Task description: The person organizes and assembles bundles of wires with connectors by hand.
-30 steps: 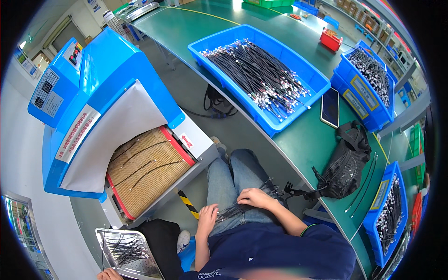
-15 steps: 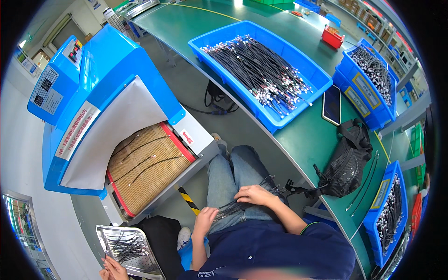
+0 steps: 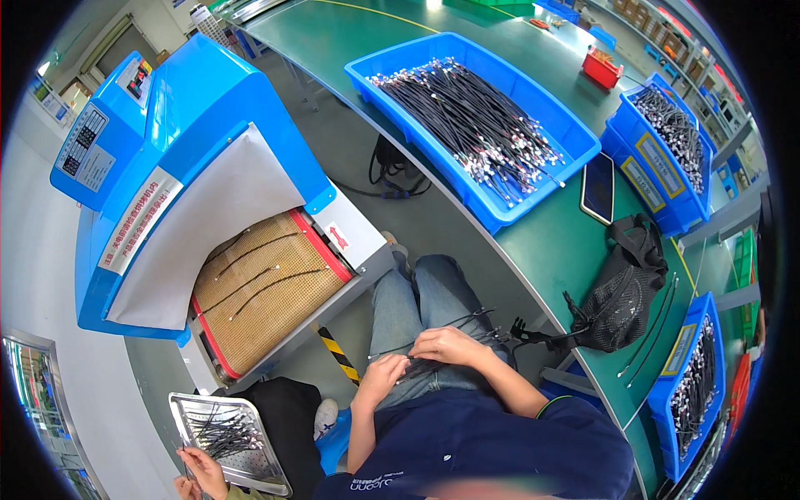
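A bundle of thin black cables with small connector ends [image 3: 482, 325] lies across my lap. My right hand [image 3: 450, 346] is closed around the bundle, thumb and fingers bent over it. Close by on the left, my left hand [image 3: 382, 379] has its fingertips pinched together at the cables; one cable sticks out past them to the left. Exactly which strand the left fingertips grip is partly hidden by the fingers.
At left stands a blue machine [image 3: 208, 92] with several cables on its mesh conveyor belt [image 3: 258, 333]. A co-worker's hand [image 3: 204, 471] is at a metal tray [image 3: 271, 471] of cables. The green bench [image 3: 533, 258] carries blue bins [image 3: 500, 218], a phone [image 3: 597, 187] and a black bag [image 3: 625, 292].
My left hand has moved up and right, closer to my right hand. A cable now shows separately beyond its fingers. The co-worker's hand has shifted slightly at the tray. The view has tilted a little.
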Demonstrator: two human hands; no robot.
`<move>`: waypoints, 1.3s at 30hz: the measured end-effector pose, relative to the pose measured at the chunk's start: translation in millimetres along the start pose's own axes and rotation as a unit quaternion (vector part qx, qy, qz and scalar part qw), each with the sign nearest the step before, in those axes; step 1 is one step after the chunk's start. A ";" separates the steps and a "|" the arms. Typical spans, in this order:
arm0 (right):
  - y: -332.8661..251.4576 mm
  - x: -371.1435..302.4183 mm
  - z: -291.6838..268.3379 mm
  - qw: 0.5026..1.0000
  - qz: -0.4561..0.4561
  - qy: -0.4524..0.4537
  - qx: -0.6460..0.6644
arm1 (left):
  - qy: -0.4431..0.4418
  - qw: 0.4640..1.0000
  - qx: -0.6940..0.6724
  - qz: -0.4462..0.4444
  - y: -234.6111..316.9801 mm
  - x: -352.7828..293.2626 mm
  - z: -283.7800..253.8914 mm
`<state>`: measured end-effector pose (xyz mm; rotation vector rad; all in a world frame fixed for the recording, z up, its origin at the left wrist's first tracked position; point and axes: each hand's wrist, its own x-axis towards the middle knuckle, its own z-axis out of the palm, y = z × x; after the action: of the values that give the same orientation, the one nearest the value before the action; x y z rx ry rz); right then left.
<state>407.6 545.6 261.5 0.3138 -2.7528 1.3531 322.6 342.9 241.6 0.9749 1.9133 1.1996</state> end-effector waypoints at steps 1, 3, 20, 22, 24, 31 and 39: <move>1.4 -0.7 1.3 1.000 0.001 -0.001 0.001 | -0.010 1.000 -0.016 -0.019 -1.2 -0.3 0.0; 4.9 -1.2 3.8 1.000 -0.022 0.012 0.002 | -0.020 0.999 -0.032 -0.039 -2.3 -0.7 0.6; 71.4 4.1 72.3 0.996 0.040 0.043 0.068 | 0.197 0.955 0.138 0.176 -86.0 19.0 27.8; 92.4 2.8 94.4 0.996 0.057 0.033 0.055 | 0.209 0.957 0.122 0.159 -118.2 15.9 33.9; 110.1 2.7 109.8 0.996 0.063 0.048 0.049 | 0.225 0.956 0.122 0.145 -145.8 14.3 35.9; 140.0 7.1 148.6 0.995 0.046 0.067 0.060 | 0.235 0.950 0.124 0.165 -201.2 16.2 40.2; 157.6 5.0 160.2 0.993 0.054 0.046 0.092 | 0.209 0.950 0.155 0.173 -220.1 20.0 36.4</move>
<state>376.1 512.2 41.5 0.1085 -2.6105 1.6077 290.1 309.8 22.5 1.3499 2.3879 1.4174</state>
